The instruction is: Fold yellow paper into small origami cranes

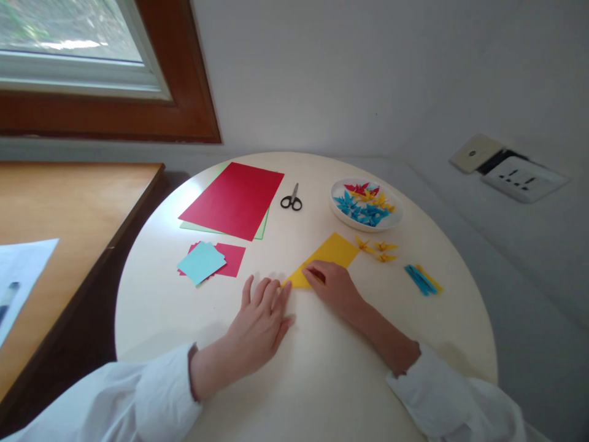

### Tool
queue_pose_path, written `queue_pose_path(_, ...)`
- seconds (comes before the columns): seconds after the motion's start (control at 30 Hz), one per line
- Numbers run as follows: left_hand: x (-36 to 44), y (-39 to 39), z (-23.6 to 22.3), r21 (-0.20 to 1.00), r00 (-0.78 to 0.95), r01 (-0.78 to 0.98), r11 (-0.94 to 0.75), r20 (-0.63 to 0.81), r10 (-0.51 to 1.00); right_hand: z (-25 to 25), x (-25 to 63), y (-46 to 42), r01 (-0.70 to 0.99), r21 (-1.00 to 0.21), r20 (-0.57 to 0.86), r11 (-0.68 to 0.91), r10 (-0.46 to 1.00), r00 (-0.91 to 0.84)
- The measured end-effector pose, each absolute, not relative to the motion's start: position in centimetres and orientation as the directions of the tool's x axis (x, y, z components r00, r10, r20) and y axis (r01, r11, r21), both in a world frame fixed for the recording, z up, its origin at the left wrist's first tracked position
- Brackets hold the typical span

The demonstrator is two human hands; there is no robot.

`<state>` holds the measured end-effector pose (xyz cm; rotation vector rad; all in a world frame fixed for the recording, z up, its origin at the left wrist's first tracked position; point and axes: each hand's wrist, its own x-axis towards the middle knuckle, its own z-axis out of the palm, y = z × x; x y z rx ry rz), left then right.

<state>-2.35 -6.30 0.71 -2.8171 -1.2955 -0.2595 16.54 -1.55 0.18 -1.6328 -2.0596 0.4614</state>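
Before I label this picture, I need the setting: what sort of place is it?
Likely an indoor craft corner, perhaps in a home or classroom: a round table holds scissors and yellow paper.

Loose white sleeves (161, 393), apparently plain

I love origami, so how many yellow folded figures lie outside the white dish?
3: left figure beside the yellow paper; upper right figure; lower right figure. None seems hidden.

A brown-framed window (69, 37) sits above a wooden desk (83, 202)
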Motion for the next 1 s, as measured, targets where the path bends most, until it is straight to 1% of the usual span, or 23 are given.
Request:
queue_pose_path(0.13, -1.2, -6.7, 1.2, -0.036, 0.719, 0.69, -0.723, 0.154, 0.678, 0.1, 16.7, -1.6, 0.807, -0.519, 0.188, 0.283, 0.958, -0.215)
queue_pose_path(0.23, 0.0, -7.1, 1.5, -0.058, 0.755, 0.651, -0.757, 0.149, 0.638, 0.1, 16.8, -1.7, 0.802, -0.517, 0.199, 0.298, 0.953, -0.227)
queue_pose_path(0.47, 0.6, -8.2, 1.4, -0.002, 0.781, 0.617, -0.787, 0.125, 0.612, 0.0, 16.9, -1.8, 0.794, -0.515, 0.222, 0.323, 0.945, -0.24)
queue_pose_path(0.67, -0.3, -8.5, 1.3, 0.043, 0.81, 0.581, -0.813, 0.069, 0.582, 0.2, 16.7, -1.9, 0.795, -0.511, 0.236, 0.326, 0.943, -0.235)
queue_pose_path(1.0, -0.7, -8.9, 1.2, 0.024, 0.776, 0.625, -0.78, 0.091, 0.624, 0.4, 16.8, -1.9, 0.807, -0.497, 0.232, 0.317, 0.945, -0.228)
